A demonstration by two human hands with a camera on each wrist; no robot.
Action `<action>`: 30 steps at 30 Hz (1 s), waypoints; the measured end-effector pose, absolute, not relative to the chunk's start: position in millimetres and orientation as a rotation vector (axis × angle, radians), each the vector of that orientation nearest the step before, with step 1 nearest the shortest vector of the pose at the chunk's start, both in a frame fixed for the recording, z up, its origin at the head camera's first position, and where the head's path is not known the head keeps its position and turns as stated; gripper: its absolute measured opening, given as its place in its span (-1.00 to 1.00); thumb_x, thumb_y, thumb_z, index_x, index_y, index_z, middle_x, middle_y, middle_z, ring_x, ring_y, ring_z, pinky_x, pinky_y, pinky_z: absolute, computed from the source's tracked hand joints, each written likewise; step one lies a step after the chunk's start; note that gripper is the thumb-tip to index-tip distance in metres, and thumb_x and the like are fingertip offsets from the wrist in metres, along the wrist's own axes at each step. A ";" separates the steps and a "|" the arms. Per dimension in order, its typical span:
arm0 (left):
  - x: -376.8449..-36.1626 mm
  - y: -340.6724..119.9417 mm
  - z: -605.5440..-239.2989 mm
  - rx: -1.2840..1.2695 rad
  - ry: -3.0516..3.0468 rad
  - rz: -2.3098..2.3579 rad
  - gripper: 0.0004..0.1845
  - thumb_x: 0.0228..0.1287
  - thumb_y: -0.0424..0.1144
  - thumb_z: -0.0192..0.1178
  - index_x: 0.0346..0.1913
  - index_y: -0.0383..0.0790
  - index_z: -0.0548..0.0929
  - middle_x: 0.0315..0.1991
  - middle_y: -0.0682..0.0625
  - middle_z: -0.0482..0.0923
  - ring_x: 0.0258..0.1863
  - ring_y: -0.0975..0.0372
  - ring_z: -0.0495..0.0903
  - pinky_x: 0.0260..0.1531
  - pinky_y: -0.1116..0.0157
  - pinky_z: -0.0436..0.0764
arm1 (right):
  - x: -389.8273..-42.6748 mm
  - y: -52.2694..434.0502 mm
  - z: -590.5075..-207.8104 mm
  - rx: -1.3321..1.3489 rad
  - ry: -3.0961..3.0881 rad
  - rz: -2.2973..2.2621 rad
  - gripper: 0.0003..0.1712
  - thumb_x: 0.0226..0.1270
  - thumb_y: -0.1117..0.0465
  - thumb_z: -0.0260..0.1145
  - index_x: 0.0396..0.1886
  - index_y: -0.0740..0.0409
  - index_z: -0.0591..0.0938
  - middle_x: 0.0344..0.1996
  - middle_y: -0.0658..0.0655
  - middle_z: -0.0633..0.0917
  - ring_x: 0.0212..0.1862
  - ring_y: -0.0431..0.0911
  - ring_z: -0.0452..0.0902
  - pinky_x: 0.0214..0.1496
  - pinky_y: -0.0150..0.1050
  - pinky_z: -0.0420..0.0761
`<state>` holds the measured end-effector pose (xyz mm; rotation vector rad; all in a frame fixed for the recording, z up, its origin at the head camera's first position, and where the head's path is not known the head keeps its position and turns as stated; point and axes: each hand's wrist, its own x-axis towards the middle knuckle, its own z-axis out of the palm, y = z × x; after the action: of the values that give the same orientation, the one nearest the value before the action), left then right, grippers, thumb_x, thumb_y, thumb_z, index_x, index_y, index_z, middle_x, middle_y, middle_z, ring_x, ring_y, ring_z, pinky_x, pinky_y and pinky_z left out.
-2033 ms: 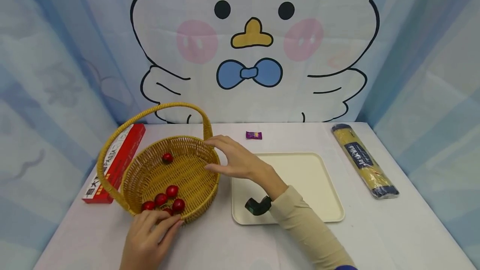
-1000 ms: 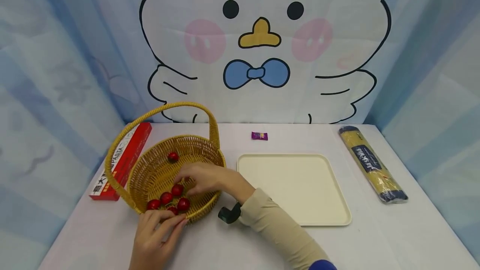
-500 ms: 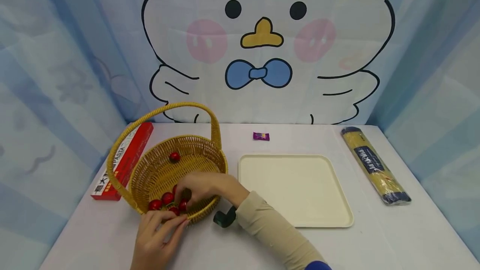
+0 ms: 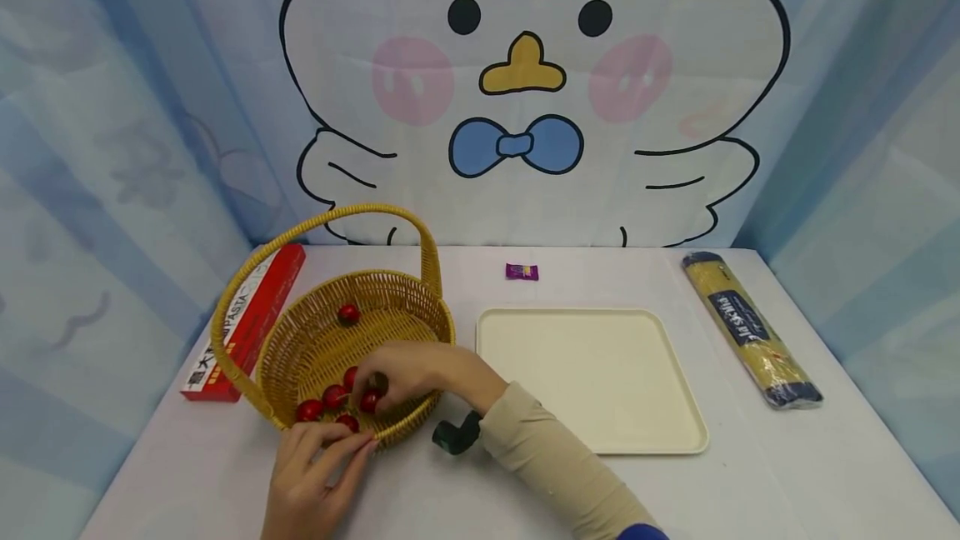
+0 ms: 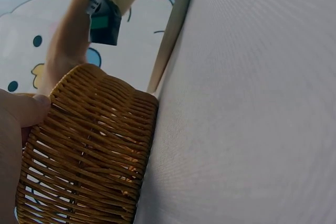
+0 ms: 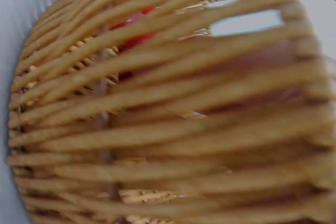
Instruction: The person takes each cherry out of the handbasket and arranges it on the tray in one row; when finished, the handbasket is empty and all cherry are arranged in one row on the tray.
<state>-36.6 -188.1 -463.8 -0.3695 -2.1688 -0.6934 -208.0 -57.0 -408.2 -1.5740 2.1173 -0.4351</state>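
A yellow wicker basket with a hoop handle stands on the table's left side. Several small red tomatoes lie at its near side, and one more sits toward the back. My right hand reaches over the near rim into the basket and pinches a red tomato between thumb and fingers. My left hand holds the basket's near rim from outside, fingers curled against the weave. The right wrist view shows only blurred wicker with red behind it.
A cream tray lies right of the basket. A red pasta box lies left of the basket, a purple wrapped candy behind the tray, and a yellow spaghetti pack at the right edge. Printed curtains enclose the table.
My right hand came from the basket's right rim down into the basket and closed its fingers on a tomato. The left hand stayed at the near rim.
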 end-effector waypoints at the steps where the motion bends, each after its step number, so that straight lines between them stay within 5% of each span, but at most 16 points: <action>1: -36.4 -188.0 -463.7 -0.366 -2.171 -0.695 -0.46 0.45 0.17 0.10 -0.37 -0.22 0.82 -0.37 0.03 0.61 -0.30 0.20 0.43 -0.16 0.31 0.28 | -208.5 -54.7 -406.4 -1.580 2.127 -0.444 -0.71 0.29 0.23 0.45 0.01 -0.02 0.75 -0.07 -0.14 0.73 -0.15 -0.37 0.54 -0.11 -0.57 0.50; 10: -36.6 -188.3 -465.4 -0.357 -2.167 -0.706 -0.44 0.45 0.18 0.08 -0.37 -0.21 0.82 -0.36 0.05 0.61 -0.28 0.21 0.42 -0.11 0.32 0.29 | -211.7 -30.8 -384.3 -1.605 2.226 -0.572 -0.66 0.33 0.17 0.42 0.09 0.02 0.72 0.02 -0.08 0.72 -0.02 -0.33 0.57 0.08 -0.49 0.54; 30: -36.9 -185.8 -464.2 -0.355 -2.148 -0.701 -0.47 0.46 0.15 0.10 -0.37 -0.22 0.83 -0.38 0.05 0.61 -0.29 0.21 0.43 -0.15 0.30 0.30 | -216.2 44.2 -379.8 -1.336 2.398 -1.080 -0.65 0.32 0.21 0.41 0.10 0.07 0.70 -0.05 0.00 0.69 -0.18 -0.22 0.59 -0.12 -0.40 0.64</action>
<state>-36.9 -185.8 -464.2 -0.3554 -2.1483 -0.7009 -216.2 44.2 -379.8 -1.3355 2.3984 -1.0798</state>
